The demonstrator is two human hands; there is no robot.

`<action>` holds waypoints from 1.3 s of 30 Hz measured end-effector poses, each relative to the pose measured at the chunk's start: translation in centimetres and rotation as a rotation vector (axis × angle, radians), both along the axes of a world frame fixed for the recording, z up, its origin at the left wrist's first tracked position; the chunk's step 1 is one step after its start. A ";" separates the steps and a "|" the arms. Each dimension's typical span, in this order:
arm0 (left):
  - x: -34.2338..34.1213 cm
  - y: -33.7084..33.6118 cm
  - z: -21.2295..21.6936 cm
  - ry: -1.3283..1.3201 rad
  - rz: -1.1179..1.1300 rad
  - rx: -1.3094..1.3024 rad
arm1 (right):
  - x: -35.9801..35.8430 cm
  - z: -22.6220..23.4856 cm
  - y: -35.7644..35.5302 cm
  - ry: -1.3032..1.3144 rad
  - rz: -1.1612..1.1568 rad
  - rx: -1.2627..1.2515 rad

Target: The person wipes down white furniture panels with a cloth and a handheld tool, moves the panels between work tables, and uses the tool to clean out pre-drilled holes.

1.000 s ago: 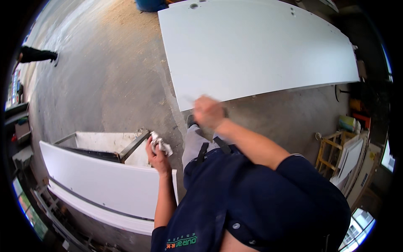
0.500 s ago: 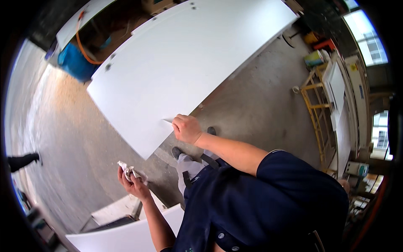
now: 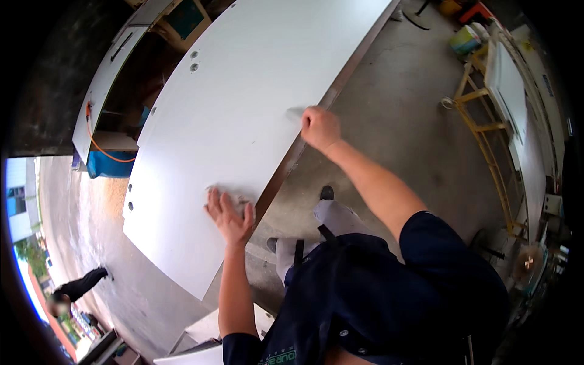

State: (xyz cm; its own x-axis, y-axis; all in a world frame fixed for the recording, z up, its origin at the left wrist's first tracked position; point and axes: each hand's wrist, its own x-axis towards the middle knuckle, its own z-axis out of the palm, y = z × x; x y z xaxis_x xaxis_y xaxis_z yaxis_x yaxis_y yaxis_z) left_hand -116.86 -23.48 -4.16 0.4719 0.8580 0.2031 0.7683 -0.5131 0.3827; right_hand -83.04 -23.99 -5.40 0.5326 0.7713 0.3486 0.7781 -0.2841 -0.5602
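Note:
A large white panel (image 3: 243,103) with small drilled holes lies flat in front of me, its near edge running diagonally. My left hand (image 3: 229,216) presses flat on the panel near that edge, fingers spread, with a white rag (image 3: 240,199) partly showing under the palm. My right hand (image 3: 320,127) is closed in a fist at the panel's edge, farther along; whether it grips something is hidden.
Grey concrete floor (image 3: 401,103) lies to the right of the panel. A yellow wooden frame (image 3: 483,128) holding white boards stands at the right. More white panels (image 3: 213,325) lie low at the bottom left. Another person (image 3: 76,286) stands far left. A blue bin (image 3: 112,164) sits beyond the panel.
My left hand, which held the rag up in the air, now presses it down on the panel. My right hand has slid farther along the panel's edge. The view has swung.

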 end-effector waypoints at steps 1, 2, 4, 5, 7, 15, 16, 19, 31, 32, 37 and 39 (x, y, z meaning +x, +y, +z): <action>2.5 0.3 -0.2 0.069 -0.019 0.007 | 2.2 -0.3 0.5 0.025 -0.023 -0.037; 5.0 0.9 0.0 0.117 -0.017 -0.020 | 4.5 -0.1 1.2 0.036 -0.052 -0.074; 10.1 2.4 0.3 0.155 -0.047 -0.032 | 10.0 0.5 2.4 0.053 -0.062 -0.072; 11.8 3.0 0.3 0.188 -0.070 -0.037 | 12.0 0.4 2.6 0.063 -0.075 -0.075; 16.4 5.1 0.2 0.223 -0.120 -0.028 | 16.5 0.7 3.9 0.045 -0.088 -0.095; 32.0 13.3 0.3 0.190 -0.245 0.008 | 34.3 0.4 8.5 0.019 -0.161 -0.081; 34.6 14.1 0.5 0.182 -0.274 0.008 | 36.8 0.2 8.8 0.013 -0.166 -0.078; 42.1 16.7 0.8 0.153 -0.343 0.009 | 43.3 0.3 10.2 -0.005 -0.205 -0.077; 74.1 26.5 0.5 0.161 -0.459 0.022 | 72.4 0.3 17.7 0.047 -0.340 -0.092; 76.9 27.4 0.5 0.167 -0.453 0.018 | 75.3 0.2 18.4 0.068 -0.331 -0.101; 89.0 31.5 0.9 0.190 -0.348 0.021 | 90.5 0.3 22.1 0.122 -0.326 -0.119; 91.8 33.0 0.9 0.209 -0.312 0.023 | 95.8 -0.2 23.4 0.133 -0.324 -0.120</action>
State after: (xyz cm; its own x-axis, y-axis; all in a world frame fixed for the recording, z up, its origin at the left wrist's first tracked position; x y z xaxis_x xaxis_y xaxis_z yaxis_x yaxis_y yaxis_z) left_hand -25.02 9.53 -3.29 0.7432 0.6626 0.0923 0.6340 -0.7416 0.2193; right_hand 12.74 -0.58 -5.65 0.7905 0.5862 0.1772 0.5594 -0.5735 -0.5984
